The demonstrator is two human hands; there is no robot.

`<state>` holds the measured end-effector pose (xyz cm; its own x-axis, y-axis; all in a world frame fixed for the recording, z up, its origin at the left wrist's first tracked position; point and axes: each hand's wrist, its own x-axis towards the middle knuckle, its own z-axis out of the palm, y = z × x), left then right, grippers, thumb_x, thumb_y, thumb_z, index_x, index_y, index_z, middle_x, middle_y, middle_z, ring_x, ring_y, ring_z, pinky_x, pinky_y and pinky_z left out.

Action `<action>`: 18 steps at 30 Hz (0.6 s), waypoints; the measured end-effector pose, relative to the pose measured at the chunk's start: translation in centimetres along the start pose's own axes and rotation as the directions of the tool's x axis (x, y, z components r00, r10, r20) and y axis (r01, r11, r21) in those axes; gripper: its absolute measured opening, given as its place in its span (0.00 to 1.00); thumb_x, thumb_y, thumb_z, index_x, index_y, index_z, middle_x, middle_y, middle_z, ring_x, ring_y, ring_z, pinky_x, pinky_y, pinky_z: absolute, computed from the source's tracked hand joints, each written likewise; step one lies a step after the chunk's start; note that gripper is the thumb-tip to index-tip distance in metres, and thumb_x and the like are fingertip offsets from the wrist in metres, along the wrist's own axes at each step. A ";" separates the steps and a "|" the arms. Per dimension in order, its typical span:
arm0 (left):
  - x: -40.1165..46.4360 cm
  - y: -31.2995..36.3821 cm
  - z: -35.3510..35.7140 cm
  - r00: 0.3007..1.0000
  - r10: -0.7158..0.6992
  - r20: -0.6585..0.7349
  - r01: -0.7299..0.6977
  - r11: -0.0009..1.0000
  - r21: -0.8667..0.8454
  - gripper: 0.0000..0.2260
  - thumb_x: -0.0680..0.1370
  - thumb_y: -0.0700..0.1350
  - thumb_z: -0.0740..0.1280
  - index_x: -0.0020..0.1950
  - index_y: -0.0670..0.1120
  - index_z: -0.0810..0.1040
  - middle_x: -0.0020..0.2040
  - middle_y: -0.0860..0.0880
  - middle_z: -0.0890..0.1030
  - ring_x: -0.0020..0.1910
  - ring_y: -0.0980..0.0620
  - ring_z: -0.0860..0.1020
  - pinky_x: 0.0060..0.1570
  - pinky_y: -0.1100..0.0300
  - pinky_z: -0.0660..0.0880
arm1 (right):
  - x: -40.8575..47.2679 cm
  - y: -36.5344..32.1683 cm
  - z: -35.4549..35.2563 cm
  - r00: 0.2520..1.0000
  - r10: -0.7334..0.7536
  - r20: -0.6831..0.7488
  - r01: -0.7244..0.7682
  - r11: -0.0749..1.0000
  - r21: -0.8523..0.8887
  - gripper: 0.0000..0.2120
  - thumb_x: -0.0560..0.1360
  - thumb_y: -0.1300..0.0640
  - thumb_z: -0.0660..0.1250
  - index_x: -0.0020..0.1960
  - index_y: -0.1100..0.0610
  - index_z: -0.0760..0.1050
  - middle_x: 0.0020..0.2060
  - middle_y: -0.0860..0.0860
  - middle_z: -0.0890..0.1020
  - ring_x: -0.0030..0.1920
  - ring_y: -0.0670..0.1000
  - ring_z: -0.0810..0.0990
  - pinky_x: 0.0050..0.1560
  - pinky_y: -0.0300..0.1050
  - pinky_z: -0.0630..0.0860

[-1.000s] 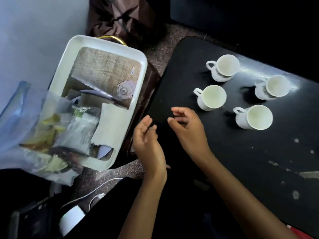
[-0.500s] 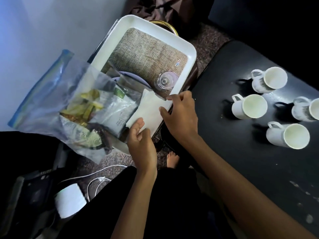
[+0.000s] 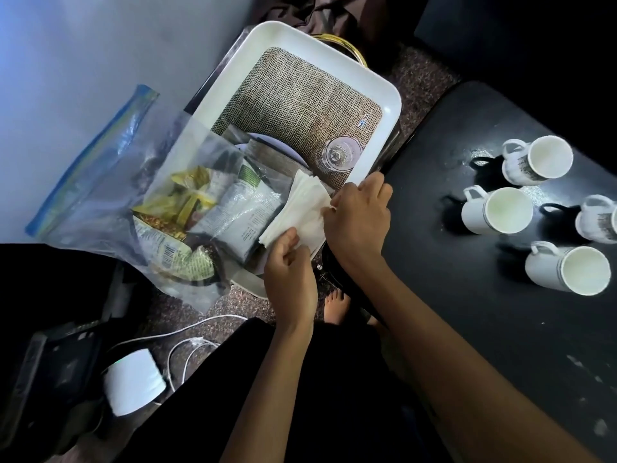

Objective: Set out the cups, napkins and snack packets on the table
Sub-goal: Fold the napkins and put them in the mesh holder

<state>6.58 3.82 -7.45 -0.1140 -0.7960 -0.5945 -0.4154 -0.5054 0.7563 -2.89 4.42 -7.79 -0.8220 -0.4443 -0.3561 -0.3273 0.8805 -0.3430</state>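
Observation:
A stack of white napkins (image 3: 302, 212) lies at the near right corner of the white tray (image 3: 384, 95). My left hand (image 3: 288, 265) grips the stack's near edge and my right hand (image 3: 359, 217) pinches its right edge. Beside the napkins a clear zip bag (image 3: 110, 182) holds several snack packets (image 3: 233, 212). Several white cups stand on the black table (image 3: 500, 329) to the right, among them one (image 3: 497, 210) nearest the tray, one (image 3: 537, 160) behind it and one (image 3: 567, 269) in front.
A small clear glass (image 3: 340, 155) stands on the woven mat inside the tray. On the floor below lie a white charger (image 3: 133, 382) with cables and a dark device (image 3: 56, 362). My bare foot (image 3: 335, 304) shows between tray and table. A pale wall runs along the left.
Both hands left the table edge and reached left to the tray. They now grip the napkin stack, and its right edge is lifted slightly. My view turned left with them.

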 end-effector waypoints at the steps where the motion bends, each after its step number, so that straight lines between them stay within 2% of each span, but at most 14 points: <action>1: 0.0 0.0 0.0 1.000 0.002 0.002 -0.002 1.000 0.004 0.14 0.77 0.35 0.62 0.61 0.44 0.77 0.55 0.49 0.80 0.52 0.55 0.78 0.62 0.56 0.73 | 0.0 0.0 0.1 1.000 0.003 -0.003 -0.003 1.000 0.004 0.11 0.74 0.53 0.67 0.52 0.59 0.75 0.59 0.56 0.67 0.61 0.57 0.65 0.51 0.50 0.71; 4: 0.0 0.0 -0.1 1.000 0.007 -0.002 -0.007 1.000 0.009 0.14 0.77 0.36 0.62 0.61 0.44 0.77 0.55 0.48 0.80 0.53 0.54 0.78 0.62 0.56 0.73 | -0.2 0.2 0.4 0.999 0.002 -0.039 0.000 0.998 0.062 0.08 0.74 0.54 0.68 0.50 0.58 0.77 0.56 0.55 0.68 0.59 0.57 0.66 0.49 0.48 0.68; 9: 0.0 0.1 0.0 1.000 0.008 -0.007 -0.008 1.000 0.019 0.14 0.77 0.35 0.62 0.60 0.44 0.77 0.54 0.50 0.80 0.51 0.56 0.78 0.62 0.55 0.73 | -1.7 0.8 0.5 0.984 -0.040 -0.172 0.088 0.954 0.286 0.06 0.72 0.55 0.70 0.47 0.56 0.78 0.53 0.54 0.72 0.55 0.54 0.68 0.49 0.45 0.61; 13: 0.1 0.1 0.1 1.000 0.008 -0.012 -0.008 1.000 -0.008 0.14 0.77 0.34 0.61 0.60 0.43 0.77 0.56 0.46 0.81 0.57 0.51 0.79 0.64 0.51 0.72 | -2.8 0.7 0.4 0.991 -0.084 -0.102 0.123 0.872 0.475 0.03 0.75 0.55 0.67 0.46 0.55 0.75 0.47 0.49 0.79 0.52 0.53 0.72 0.48 0.44 0.58; 18: 0.3 0.0 0.1 1.000 -0.022 0.013 0.023 0.997 -0.068 0.12 0.77 0.35 0.62 0.59 0.42 0.79 0.55 0.45 0.82 0.57 0.49 0.80 0.63 0.48 0.74 | -3.5 0.3 0.2 0.993 -0.118 0.012 0.091 0.824 0.559 0.09 0.74 0.56 0.68 0.50 0.53 0.69 0.46 0.47 0.77 0.51 0.48 0.73 0.49 0.42 0.56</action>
<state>6.43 3.61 -7.65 -0.1162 -0.7805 -0.6143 -0.3559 -0.5447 0.7594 0.02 6.18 -6.81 -0.7720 -0.5471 -0.3235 -0.0845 0.5929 -0.8009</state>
